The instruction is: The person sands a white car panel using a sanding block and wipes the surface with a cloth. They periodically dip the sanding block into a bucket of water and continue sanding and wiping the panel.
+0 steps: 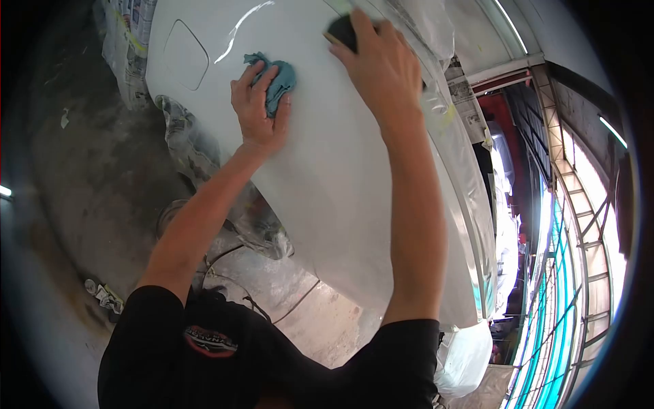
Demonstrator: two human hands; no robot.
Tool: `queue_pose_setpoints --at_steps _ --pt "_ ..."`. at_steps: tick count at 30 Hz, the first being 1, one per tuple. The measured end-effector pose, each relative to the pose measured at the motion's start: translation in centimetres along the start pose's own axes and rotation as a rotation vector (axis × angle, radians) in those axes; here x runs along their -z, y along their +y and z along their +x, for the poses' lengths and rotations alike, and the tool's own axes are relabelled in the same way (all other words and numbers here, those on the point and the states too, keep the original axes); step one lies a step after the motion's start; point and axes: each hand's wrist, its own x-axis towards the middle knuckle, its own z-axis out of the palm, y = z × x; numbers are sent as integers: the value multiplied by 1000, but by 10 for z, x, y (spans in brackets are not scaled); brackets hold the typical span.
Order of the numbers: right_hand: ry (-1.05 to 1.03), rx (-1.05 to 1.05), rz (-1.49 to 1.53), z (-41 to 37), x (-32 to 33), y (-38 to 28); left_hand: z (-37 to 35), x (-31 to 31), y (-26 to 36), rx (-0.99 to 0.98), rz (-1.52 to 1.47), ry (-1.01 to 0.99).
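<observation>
A white car body panel stretches out below both hands, with the outline of a fuel flap at its upper left. My left hand rests on the panel, its fingers closed round a crumpled blue cloth. Farther up and to the right, my right hand grips a dark rounded block, pressed against the panel near its edge. That block looks like a sanding block; its underside is mostly hidden, and the right fingers are slightly blurred.
Masking newspaper and plastic sheeting hang along the panel's left edge. More clear sheeting covers the right side. A dark hose or cable lies on the stained floor, and small litter lies at lower left.
</observation>
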Motion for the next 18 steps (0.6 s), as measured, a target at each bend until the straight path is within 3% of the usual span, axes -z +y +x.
queue_pose_setpoints --at_steps 4,6,9,14,18 --pt "-77 -134 -68 -94 51 41 -3 -2 2 11 41 -13" --pt "-17 -102 -65 -119 56 52 -1 -1 4 3 26 -5" --pt "-148 -191 -116 -66 37 21 -3 -2 4 4 21 -5" --pt "-78 4 -126 70 -30 -46 -2 -1 4 7 28 -2" --pt "-79 -51 -70 30 -7 -22 -2 0 4 4 27 -6"
